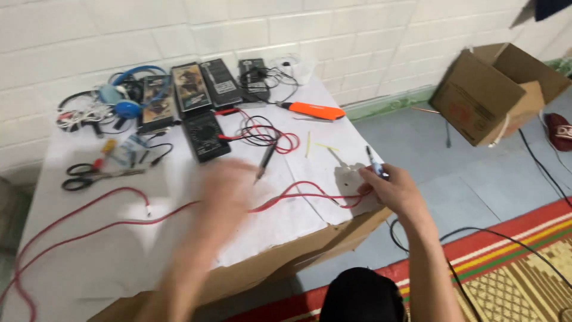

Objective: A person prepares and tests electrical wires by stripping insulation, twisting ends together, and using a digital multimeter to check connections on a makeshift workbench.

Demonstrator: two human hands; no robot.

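Observation:
My right hand rests at the table's right edge, fingers closed around a slim blue-tipped tool and touching a thin red wire. My left hand is motion-blurred over the middle of the white sheet, above the red wire; whether it holds anything cannot be made out. A black probe with red leads lies just beyond it. A black multimeter sits farther back.
Black boxes, blue headphones, an orange cutter and scissors lie toward the wall. A long red cable loops at left. An open cardboard box stands on the floor at right, beside a striped mat.

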